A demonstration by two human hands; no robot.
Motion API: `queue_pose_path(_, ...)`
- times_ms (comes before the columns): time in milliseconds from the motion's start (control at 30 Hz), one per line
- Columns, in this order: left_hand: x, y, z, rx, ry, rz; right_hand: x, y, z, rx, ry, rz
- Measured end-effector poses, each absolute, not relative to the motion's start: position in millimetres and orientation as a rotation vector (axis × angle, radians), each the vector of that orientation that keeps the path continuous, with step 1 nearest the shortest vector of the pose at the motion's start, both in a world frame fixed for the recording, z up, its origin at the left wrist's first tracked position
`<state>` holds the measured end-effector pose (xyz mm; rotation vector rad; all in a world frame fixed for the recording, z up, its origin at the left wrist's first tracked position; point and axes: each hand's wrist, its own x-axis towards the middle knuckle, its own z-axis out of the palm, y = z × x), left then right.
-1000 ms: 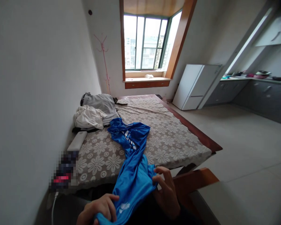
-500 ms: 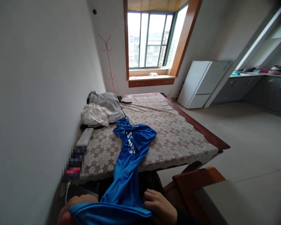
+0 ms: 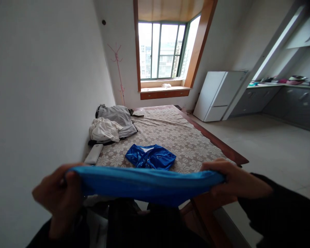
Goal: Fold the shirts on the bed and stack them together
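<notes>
A shiny blue shirt (image 3: 144,182) is stretched taut by its hem between my two hands, raised in front of the table. My left hand (image 3: 60,189) is closed round the left end of the hem, thumb toward me. At the right end, my right hand (image 3: 227,177) grips the fabric with its fingers curled. The upper part of the shirt, with its collar and sleeves, lies bunched on the patterned tablecloth (image 3: 193,151) beyond the hem. The held cloth hides the table's near edge and the shirt's middle.
Grey and white clothes (image 3: 105,129) are heaped at the table's left, by the wall. Nearer me lies a white box-like object (image 3: 94,154). A wooden chair (image 3: 209,206) stands at the near right. Farther off are a white fridge (image 3: 214,93) and a pink coat stand (image 3: 119,69).
Both hands have risen and spread apart, pulling the hem wide. The shirt's upper part has shifted slightly toward me and bunched up, and its white print is now mostly hidden.
</notes>
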<state>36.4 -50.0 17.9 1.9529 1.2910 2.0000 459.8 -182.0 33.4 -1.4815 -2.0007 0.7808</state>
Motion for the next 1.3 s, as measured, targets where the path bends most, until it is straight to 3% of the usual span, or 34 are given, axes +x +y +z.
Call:
queue_pose_path(67,53,-12,65,2.029,0.868,2.236,472,-157,88,-1.489,-2.122,0.603)
queue_pose_path(133,71,25,111,2.178,0.557,2.342,486,-130,138,-1.480,-2.032,0.205)
queue_pose_path(267,99,74,180,2.820,0.497,1.965,507,-94,214,-1.447,-1.741,-0.587)
queue_pose_path(367,106,87,208,3.017,0.767,1.695,508,-88,245,-1.472,-1.730,-0.742)
queue_pose_path(500,97,95,224,2.788,1.116,1.796,507,-89,259,-1.533,-1.655,-0.627)
queue_pose_path(633,81,102,225,2.589,1.047,1.894,522,-84,254,-1.505,-1.485,-0.493)
queue_pose_path(933,78,126,209,2.074,1.041,1.659,553,-48,223,-1.570,-1.490,0.107)
queue_pose_path(1100,78,160,187,1.825,1.121,1.272,565,-23,197,-1.671,-1.308,0.636)
queue_pose_path(1300,89,203,116,1.475,1.018,0.732,563,16,137,-1.540,-1.226,1.105)
